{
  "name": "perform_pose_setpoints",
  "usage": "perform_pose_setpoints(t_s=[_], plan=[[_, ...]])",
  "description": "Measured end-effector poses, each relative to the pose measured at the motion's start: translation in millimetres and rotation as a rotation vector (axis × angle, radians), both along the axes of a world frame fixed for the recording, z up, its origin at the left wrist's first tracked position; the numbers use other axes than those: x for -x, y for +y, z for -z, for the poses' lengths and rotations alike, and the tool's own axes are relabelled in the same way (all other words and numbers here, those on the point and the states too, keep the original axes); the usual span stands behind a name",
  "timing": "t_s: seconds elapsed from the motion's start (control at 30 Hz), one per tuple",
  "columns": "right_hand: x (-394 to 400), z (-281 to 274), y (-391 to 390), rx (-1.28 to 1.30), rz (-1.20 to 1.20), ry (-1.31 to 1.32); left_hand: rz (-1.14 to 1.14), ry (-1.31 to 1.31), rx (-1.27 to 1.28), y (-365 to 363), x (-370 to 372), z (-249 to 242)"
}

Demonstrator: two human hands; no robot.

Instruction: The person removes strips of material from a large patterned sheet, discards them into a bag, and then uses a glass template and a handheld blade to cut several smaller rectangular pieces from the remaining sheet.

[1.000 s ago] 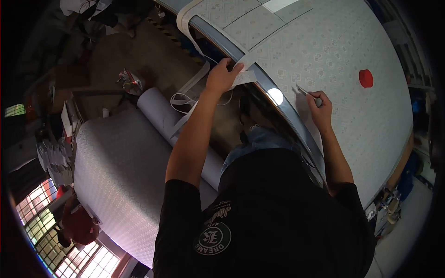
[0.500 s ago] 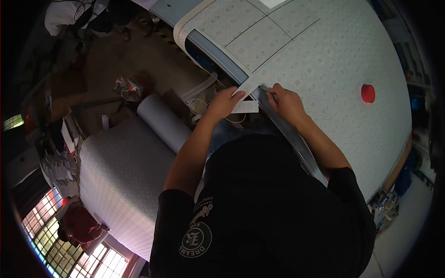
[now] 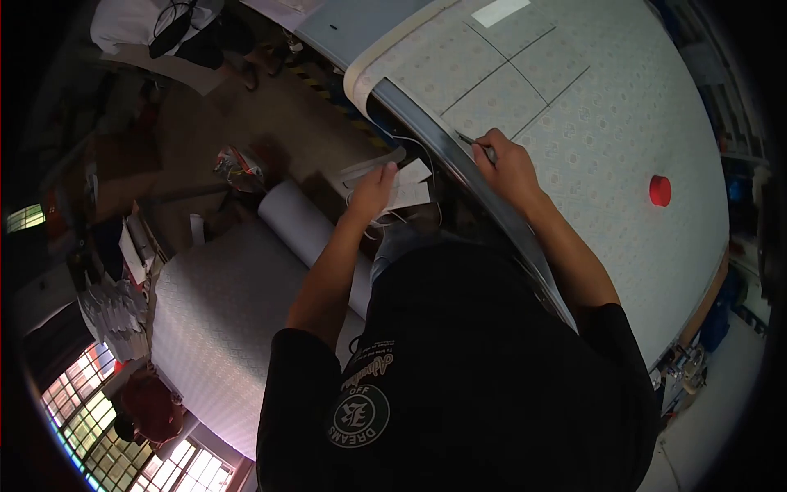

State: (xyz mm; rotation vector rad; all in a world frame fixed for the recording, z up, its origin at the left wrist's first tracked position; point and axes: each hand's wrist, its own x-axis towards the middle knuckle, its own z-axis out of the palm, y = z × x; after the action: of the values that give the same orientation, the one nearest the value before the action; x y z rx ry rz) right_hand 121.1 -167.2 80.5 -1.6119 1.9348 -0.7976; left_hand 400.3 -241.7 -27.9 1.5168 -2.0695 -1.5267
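Note:
My left hand (image 3: 373, 193) is closed on a cut strip (image 3: 407, 195) of pale patterned sheet, off the near edge of the large curved panel. The strip's loose ends stick out to the right of my fingers. My right hand (image 3: 507, 168) grips a slim, pointed knife (image 3: 469, 140), its tip at the metal-coloured edge (image 3: 438, 127) of the panel. The pale patterned covering (image 3: 598, 213) spreads over the panel, with dark straight lines crossing near the far end.
A red round object (image 3: 660, 190) lies on the covering, right of my hand. A white rectangle (image 3: 501, 11) is at the far end. Left stands a grey roll (image 3: 287, 215) beside another patterned surface (image 3: 221, 303). Another person (image 3: 156, 20) is at upper left. A white cord (image 3: 430, 156) hangs near the edge.
The strip has come away from the panel edge. My left hand has drawn it left and down, while my right hand with the knife has moved slightly up along the edge.

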Motion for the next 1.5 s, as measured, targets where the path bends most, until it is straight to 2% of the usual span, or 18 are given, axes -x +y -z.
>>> perform_pose_setpoints(t_s=[0.07, 0.2, 0.3, 0.37, 0.5, 0.53, 0.57, 0.9, 0.97, 1.07, 1.13, 1.23, 1.3, 1.33, 1.37, 1.4, 1.47, 1.5], plan=[[-1.4, -1.0, -12.4, -0.008, 0.036, -0.009, -0.163, -0.045, 0.166, -51.5, -13.6, -2.7], [-14.7, 7.0, -64.3, 0.021, 0.028, 0.009, -0.245, -0.125, 0.303, -139.5, -7.6, -16.1], [-31.8, 14.6, -113.2, 0.070, -0.004, -0.017, -0.243, -0.156, 0.302, -177.2, 5.3, -23.0], [-42.6, 23.7, -137.6, 0.092, -0.029, 0.030, -0.132, -0.007, 0.037, -190.1, 8.5, -34.8], [-54.9, 35.8, -159.6, 0.061, -0.038, 0.034, -0.121, 0.006, 0.069, -215.4, -6.5, 0.3], [-57.1, 37.9, -161.6, 0.066, -0.034, 0.053, -0.045, -0.012, 0.061, -222.7, -12.1, -0.1], [-58.3, 39.6, -162.9, 0.072, -0.030, 0.072, 0.031, -0.030, 0.053, -227.3, -15.6, 0.3], [-62.8, 29.3, -172.8, 0.010, -0.044, 0.175, 0.050, 0.083, 0.084, -226.8, -18.2, 7.9], [-66.1, 34.7, -191.8, -0.004, -0.076, 0.200, 0.048, 0.124, 0.101, -226.6, -19.2, 11.0], [-81.2, 40.0, -265.7, 0.155, -0.115, 0.210, 0.046, 0.054, 0.043, -222.5, -20.6, 13.7], [-86.0, 13.7, -291.7, 0.209, -0.129, 0.173, 0.030, 0.007, 0.061, -215.6, -40.6, 22.6], [-89.5, -31.7, -288.8, 0.271, -0.073, 0.037, -0.087, -0.068, 0.093, -190.9, -100.8, 30.0], [-65.4, -41.6, -253.6, 0.362, -0.061, -0.031, -0.315, -0.027, 0.076, -160.3, -151.4, 34.8], [-45.8, -27.4, -236.0, 0.433, -0.073, 0.045, -0.481, 0.060, 0.069, -140.0, -178.0, 43.5], [-23.8, -2.6, -215.6, 0.506, -0.087, 0.121, -0.577, -0.015, 0.060, -118.4, -200.4, 28.8], [-9.1, 12.3, -187.5, 0.375, 0.014, 0.102, -0.708, -0.014, 0.118, -92.4, -216.9, 15.5], [17.7, 43.9, -135.7, 0.337, 0.092, 0.176, -0.989, -0.015, 0.073, -45.2, -257.7, 12.8], [28.7, 53.7, -117.5, 0.328, 0.124, 0.247, -1.133, 0.202, 0.112, -20.4, -275.1, 22.0]])
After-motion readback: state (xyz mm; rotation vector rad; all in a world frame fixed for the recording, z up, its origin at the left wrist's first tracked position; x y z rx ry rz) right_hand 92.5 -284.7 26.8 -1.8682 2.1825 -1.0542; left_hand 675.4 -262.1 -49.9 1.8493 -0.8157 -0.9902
